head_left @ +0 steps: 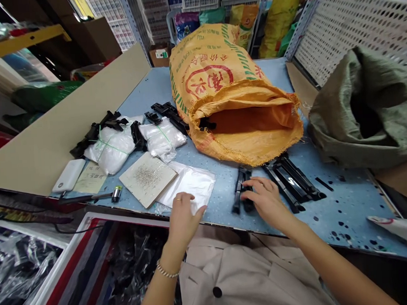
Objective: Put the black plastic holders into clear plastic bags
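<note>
The blue table (348, 208) carried an orange sack (219, 78) lying on its side at the far middle, mouth open toward the person, and a green sack (369, 105) slumped at the right. Far left lay white bundles (113, 149) tied with green bands, and black rails (291, 179) were stacked just near the orange sack's mouth. Near the edge, left of middle, sat flat clear bags (191, 183). Between bags and rails lay a small black part (239, 194). The right hand (266, 201) rested on it, fingers spread flat across it and not closed round it. The left hand (183, 218) lay palm down on the near edge of the clear bags, slack and gripping nothing. The step in hand looked like gathering one part beside one bag - contact made, nothing lifted yet. Lifting the part would call for the right fingers to curl under its narrow sides, and taking a single bag would call for the left fingertips to pinch its top sheet.
</note>
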`<state>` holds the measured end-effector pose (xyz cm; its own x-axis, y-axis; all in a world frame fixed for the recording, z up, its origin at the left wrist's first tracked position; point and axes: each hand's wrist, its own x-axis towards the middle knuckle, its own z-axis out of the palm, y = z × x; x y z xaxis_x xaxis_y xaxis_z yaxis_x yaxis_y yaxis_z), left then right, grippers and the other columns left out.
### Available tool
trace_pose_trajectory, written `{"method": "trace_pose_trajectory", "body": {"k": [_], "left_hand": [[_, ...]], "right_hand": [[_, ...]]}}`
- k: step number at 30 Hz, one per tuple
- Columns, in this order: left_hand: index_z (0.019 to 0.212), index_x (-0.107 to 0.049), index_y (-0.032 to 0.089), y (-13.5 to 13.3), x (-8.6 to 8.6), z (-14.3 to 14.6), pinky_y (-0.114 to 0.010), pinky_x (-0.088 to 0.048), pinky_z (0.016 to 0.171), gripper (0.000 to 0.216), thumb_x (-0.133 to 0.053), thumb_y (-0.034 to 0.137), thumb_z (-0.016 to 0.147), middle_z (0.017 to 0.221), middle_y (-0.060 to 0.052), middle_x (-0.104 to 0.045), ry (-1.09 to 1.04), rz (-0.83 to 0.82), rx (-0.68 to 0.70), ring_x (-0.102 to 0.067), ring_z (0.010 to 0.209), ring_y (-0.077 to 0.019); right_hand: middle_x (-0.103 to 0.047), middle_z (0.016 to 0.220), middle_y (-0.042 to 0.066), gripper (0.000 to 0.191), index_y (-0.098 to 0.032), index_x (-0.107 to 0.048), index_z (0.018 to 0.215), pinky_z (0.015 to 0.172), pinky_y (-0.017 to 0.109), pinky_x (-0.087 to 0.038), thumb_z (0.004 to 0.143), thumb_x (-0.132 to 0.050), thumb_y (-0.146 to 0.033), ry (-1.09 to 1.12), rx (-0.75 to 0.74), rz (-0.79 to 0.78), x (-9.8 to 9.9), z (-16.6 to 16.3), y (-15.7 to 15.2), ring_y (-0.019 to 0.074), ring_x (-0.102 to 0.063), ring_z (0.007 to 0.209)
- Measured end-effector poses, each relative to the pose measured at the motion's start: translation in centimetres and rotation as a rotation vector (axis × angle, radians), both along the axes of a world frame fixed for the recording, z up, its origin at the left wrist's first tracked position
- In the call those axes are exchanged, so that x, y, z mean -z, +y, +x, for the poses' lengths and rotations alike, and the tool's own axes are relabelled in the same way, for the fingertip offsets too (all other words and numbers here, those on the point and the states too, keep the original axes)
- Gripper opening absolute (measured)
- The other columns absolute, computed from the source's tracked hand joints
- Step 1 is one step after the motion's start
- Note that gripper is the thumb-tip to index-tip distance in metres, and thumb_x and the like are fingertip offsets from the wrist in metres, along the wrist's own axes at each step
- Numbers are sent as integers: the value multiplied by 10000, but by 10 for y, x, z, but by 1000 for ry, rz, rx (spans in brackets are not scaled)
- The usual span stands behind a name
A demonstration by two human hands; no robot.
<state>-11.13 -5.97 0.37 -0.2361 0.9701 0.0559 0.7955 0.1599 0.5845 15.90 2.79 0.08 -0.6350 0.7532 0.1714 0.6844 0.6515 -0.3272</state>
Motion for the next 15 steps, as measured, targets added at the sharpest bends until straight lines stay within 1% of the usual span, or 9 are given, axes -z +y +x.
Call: {"method": "trace_pose_trajectory", "body": {"k": [2, 3, 4, 5, 7, 9, 11, 13, 15], "left_hand": [[879, -603, 149, 20, 4, 13, -436, -479, 856, 121, -596, 247, 810, 972, -124, -596, 87, 20, 2, -586, 939, -270], [829, -609, 152, 27, 7, 13, -430, -472, 851, 76, -558, 207, 825, 935, -115, -599, 73, 8, 11, -585, 923, -262], [775, -612, 159, 31, 9, 11, -410, -470, 834, 105, -524, 174, 831, 885, -97, -601, 6, -10, 14, -588, 884, -243], [730, -610, 167, 35, 10, 6, -381, -469, 808, 133, -516, 163, 825, 837, -75, -601, -91, -30, 10, -589, 836, -220], [671, -599, 179, 38, 13, -6, -327, -467, 743, 116, -581, 211, 780, 756, -33, -595, -296, -63, -17, -578, 746, -184], [645, -589, 179, 39, 15, -17, -288, -459, 665, 157, -628, 294, 745, 680, -6, -585, -432, -90, -45, -559, 665, -159], [658, -591, 171, 38, 15, -23, -264, -451, 604, 221, -593, 361, 771, 631, 0, -583, -488, -115, -52, -544, 599, -143], [699, -598, 164, 37, 15, -22, -259, -457, 592, 259, -523, 382, 818, 628, -6, -596, -526, -127, -55, -549, 581, -138], [759, -589, 169, 33, 15, -15, -275, -473, 629, 246, -491, 377, 844, 675, -13, -609, -529, -114, -80, -568, 623, -150]], "right_hand": [[-546, 1274, 64, 359, -249, -672, 940, 1011, 456, -328, 863, -368, -74, 79, 33, -48, 1, 10, -1, 260, -394, 1251], [-544, 1268, 82, 309, -239, -656, 989, 994, 436, -364, 883, -386, -131, 121, 67, -93, 2, 13, -2, 255, -432, 1226], [-554, 1241, 103, 268, -225, -628, 1057, 961, 415, -406, 896, -415, -203, 156, 124, -147, 2, 15, -3, 253, -484, 1176], [-572, 1200, 119, 279, -208, -591, 1126, 915, 397, -443, 896, -453, -283, 176, 195, -205, 3, 16, -4, 253, -535, 1109], [-606, 1121, 133, 424, -176, -530, 1207, 818, 374, -481, 852, -533, -407, 157, 327, -318, 4, 13, -4, 257, -600, 974], [-634, 1051, 128, 467, -160, -535, 1198, 756, 357, -477, 803, -576, -405, 102, 386, -410, 4, 7, 0, 256, -623, 881], [-662, 961, 97, 388, -172, -580, 1135, 726, 336, -463, 781, -563, -328, 109, 366, -523, 2, 1, 7, 238, -628, 822], [-677, 886, 60, 343, -188, -611, 1087, 694, 306, -455, 761, -541, -270, 238, 324, -687, 0, -4, 15, 213, -625, 791], [-685, 883, 43, 348, -193, -625, 1080, 658, 279, -453, 752, -544, -274, 454, 300, -891, -2, -11, 19, 195, -621, 791]]}}
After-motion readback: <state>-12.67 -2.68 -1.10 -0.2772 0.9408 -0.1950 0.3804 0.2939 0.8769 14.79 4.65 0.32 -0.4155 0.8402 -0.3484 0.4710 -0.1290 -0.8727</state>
